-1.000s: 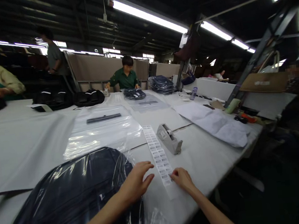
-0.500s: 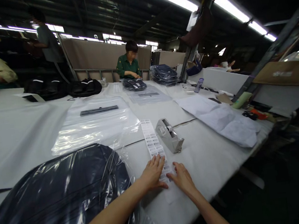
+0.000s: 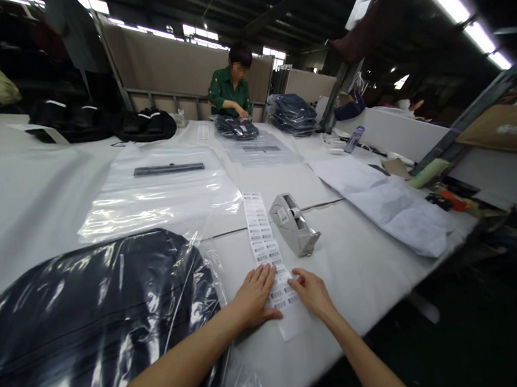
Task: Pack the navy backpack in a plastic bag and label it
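A long white sheet of barcode labels (image 3: 259, 233) lies lengthwise on the white-covered table, its near end bare backing. My left hand (image 3: 254, 297) rests flat on its left edge, fingers stretched and thumb apart. At the right edge, my right hand (image 3: 312, 292) has thumb and forefinger pinched together on a label sheet edge; whether a single label has lifted cannot be seen. Just beyond stands a grey tape dispenser (image 3: 293, 225). To the left of my hands lies a large dark bag in shiny plastic (image 3: 101, 321), partly under my left forearm.
Flat transparent plastic bags (image 3: 161, 194) lie ahead on the left. A white sheet (image 3: 380, 205) spreads along the right side. Across the table a person in green (image 3: 229, 92) handles a wrapped dark item (image 3: 235, 128), beside a stack of bagged items (image 3: 294, 114).
My right thumb and forefinger have closed together at the sheet's right edge. My left hand has shifted slightly left on the sheet. The view has tilted down a little.
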Motion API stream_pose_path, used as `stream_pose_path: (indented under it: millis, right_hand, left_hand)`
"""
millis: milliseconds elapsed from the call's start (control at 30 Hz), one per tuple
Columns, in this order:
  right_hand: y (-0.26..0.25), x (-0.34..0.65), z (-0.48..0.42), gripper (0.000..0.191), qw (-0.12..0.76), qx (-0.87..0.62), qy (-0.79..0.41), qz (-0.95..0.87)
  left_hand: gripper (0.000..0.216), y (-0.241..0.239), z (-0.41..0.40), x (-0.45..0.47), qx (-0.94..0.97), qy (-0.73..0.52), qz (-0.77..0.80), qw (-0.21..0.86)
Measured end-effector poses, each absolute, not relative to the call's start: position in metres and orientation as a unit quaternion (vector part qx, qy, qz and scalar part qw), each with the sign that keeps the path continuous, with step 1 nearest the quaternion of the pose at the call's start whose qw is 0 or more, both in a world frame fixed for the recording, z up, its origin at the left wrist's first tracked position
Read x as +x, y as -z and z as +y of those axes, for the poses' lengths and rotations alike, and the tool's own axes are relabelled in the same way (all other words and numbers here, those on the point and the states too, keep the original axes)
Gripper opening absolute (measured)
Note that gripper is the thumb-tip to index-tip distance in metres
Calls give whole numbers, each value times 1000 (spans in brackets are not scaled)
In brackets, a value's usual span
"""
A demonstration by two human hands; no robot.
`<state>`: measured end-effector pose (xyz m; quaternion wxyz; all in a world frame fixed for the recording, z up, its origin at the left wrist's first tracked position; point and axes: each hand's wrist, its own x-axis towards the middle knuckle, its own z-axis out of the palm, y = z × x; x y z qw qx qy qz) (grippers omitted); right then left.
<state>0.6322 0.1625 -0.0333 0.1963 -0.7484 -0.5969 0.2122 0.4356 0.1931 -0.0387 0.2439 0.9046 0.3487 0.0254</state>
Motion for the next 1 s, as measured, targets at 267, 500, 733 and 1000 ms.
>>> stream_pose_path:
  millis: [267, 500, 733, 1000]
  right_hand:
    - [24, 631, 171, 22, 202, -753, -227, -583]
    - [20, 642, 158, 26, 212, -736, -363, -531]
    - [10, 640, 159, 36, 236, -669, -558, -430]
    - [16, 648, 147, 40, 299, -615, -658, -316]
  left_hand:
    - [106, 36, 192, 434, 904, -33, 352, 242]
    - [102, 33, 192, 435, 901, -35, 357, 245]
    - [101, 38, 194, 433, 905, -49, 346, 244]
    - [98, 37, 197, 438, 907, -36, 343, 241]
